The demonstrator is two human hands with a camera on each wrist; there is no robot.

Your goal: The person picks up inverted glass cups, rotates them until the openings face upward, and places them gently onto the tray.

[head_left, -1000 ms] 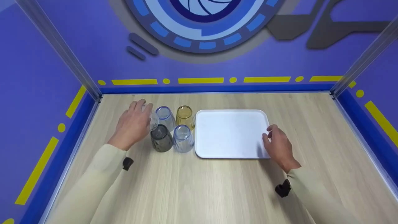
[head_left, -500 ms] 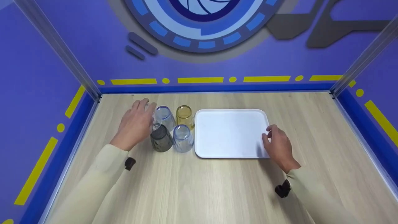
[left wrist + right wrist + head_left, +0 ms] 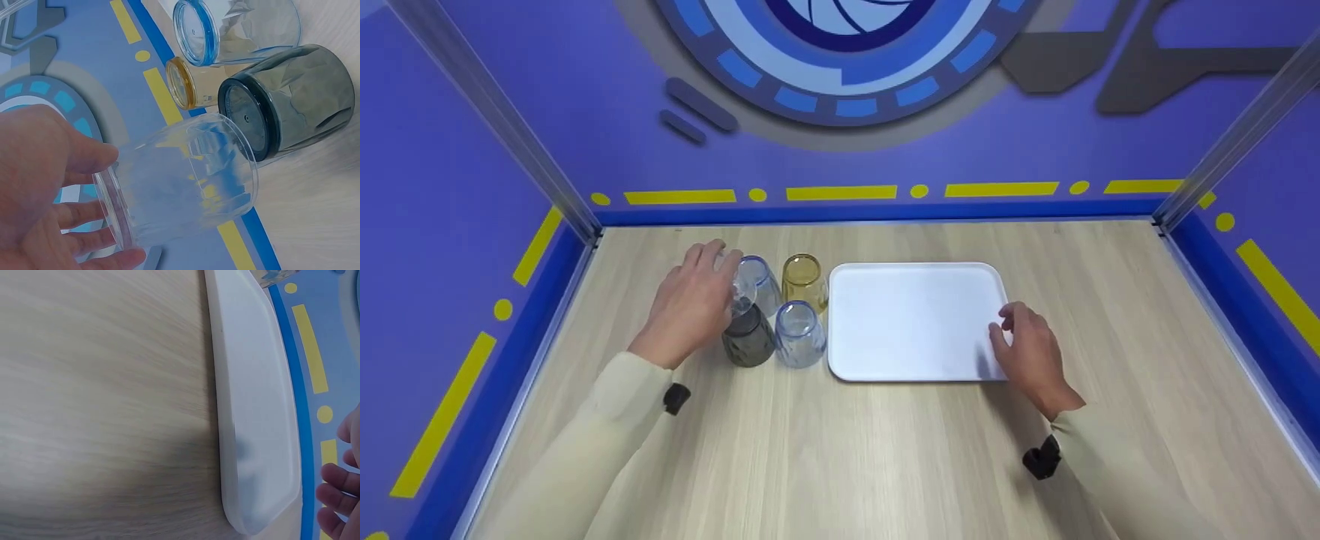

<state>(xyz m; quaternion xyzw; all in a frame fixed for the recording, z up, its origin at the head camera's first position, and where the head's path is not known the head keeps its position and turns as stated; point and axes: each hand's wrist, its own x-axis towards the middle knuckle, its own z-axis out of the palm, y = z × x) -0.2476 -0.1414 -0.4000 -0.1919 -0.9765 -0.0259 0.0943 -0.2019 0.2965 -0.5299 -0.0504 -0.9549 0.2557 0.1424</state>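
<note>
My left hand (image 3: pixel 688 306) holds a clear glass (image 3: pixel 185 180), its fingers and thumb round the base end in the left wrist view. The glass is tilted, its wider rim close to a dark grey glass (image 3: pixel 748 339); whether they touch I cannot tell. Upside down on the table stand the grey glass, two blue-tinted glasses (image 3: pixel 800 336) and an amber glass (image 3: pixel 804 283). Over the right edge of a white tray (image 3: pixel 915 322) hangs my right hand (image 3: pixel 1030 356), fingers loosely bent and holding nothing. In the right wrist view its fingers (image 3: pixel 337 495) show apart from the tray.
The glasses stand close together along the tray's left side. A light wooden table (image 3: pixel 840 450) carries everything. Blue printed panels (image 3: pixel 840 165) wall it at the back and both sides.
My left hand has moved slightly to the right with the clear glass, which now overlaps the grey glass more in the head view. The right hand has stayed almost still.
</note>
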